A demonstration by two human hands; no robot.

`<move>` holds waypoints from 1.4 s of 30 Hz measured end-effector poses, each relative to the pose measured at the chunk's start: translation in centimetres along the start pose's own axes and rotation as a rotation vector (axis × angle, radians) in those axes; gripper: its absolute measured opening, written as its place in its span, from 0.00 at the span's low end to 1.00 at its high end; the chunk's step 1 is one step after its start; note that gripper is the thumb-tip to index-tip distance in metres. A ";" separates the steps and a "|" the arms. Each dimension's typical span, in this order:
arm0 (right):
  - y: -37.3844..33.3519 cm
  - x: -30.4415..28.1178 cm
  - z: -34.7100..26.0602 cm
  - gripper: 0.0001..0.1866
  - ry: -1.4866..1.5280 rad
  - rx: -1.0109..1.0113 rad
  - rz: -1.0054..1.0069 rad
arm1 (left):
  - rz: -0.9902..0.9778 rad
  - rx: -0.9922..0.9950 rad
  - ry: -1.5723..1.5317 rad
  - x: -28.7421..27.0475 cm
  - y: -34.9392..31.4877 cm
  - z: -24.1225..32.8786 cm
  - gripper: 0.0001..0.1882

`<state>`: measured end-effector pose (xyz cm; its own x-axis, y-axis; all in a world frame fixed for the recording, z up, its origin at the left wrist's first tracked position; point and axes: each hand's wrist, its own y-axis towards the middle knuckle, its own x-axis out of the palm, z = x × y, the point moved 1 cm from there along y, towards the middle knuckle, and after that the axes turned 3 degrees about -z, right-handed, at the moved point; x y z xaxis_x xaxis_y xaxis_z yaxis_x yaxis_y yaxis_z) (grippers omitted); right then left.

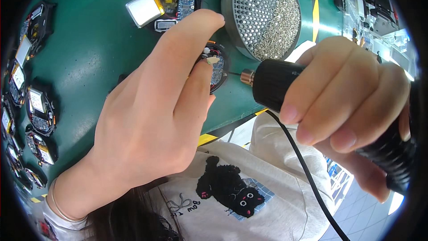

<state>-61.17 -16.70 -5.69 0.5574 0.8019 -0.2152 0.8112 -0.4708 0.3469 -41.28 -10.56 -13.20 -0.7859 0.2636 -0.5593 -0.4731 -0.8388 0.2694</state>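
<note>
My left hand (147,102) grips a small round electronic device (218,71) with a blue circuit board in a black case. One fingertip presses near its white connector, while another finger reaches out past it toward a round screw tray. Much of the device is hidden behind this hand. Wrapped in the fingers of my right hand (347,93) is a black electric screwdriver (276,82). Its thin bit points left at the device's right edge; whether they touch I cannot tell.
Above the device stands the grey screw tray (249,13), its perforated plate partly covered by small screws (281,27). A similar device (183,0) with a silver battery (145,9) lies left of it. Several more devices (40,107) line the green table's left side. A black cable (303,165) hangs down.
</note>
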 end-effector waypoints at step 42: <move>0.0 -0.2 2.4 0.34 0.464 -0.242 0.410 | 0.096 0.064 -0.095 -1.1 0.1 -1.2 0.08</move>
<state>-60.87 -17.72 -7.83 0.6348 0.6758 0.3746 0.4567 -0.7192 0.5237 -39.96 -11.51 -13.46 -0.8614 0.2304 -0.4526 -0.4163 -0.8309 0.3693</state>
